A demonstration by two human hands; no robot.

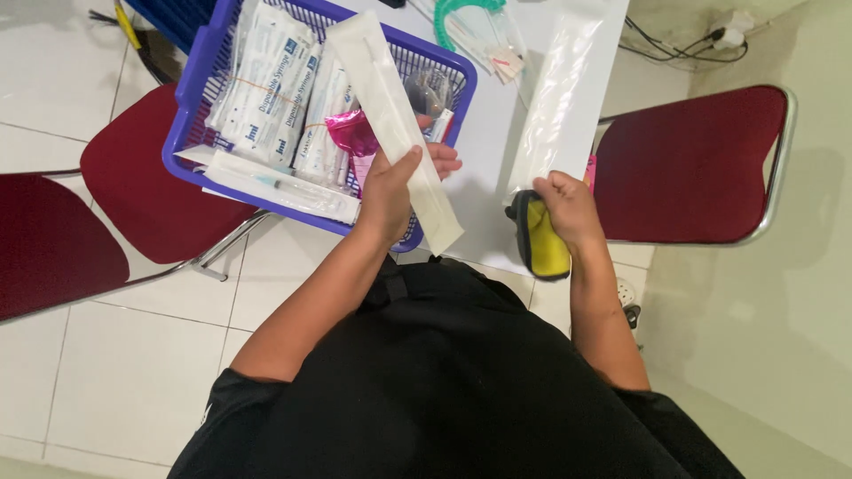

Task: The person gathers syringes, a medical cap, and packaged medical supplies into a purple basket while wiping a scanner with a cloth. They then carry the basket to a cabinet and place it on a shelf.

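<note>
**Two hands, two sterile packets over the table edge**

Fingers of the left hand [390,191] clamp around a long white sealed packet [395,115], which slants from near the body up over the purple basket [191,84]. That basket holds wrapped syringes [266,89] and a pink packet [352,133]. To the right, the right hand [568,208] closes its fingers on the near end of a clear plastic sleeve [555,98] lying on the white table [484,168], with a yellow-and-black tool [541,244] tucked beneath the palm. Red chairs [683,164] stand on either side.
</note>
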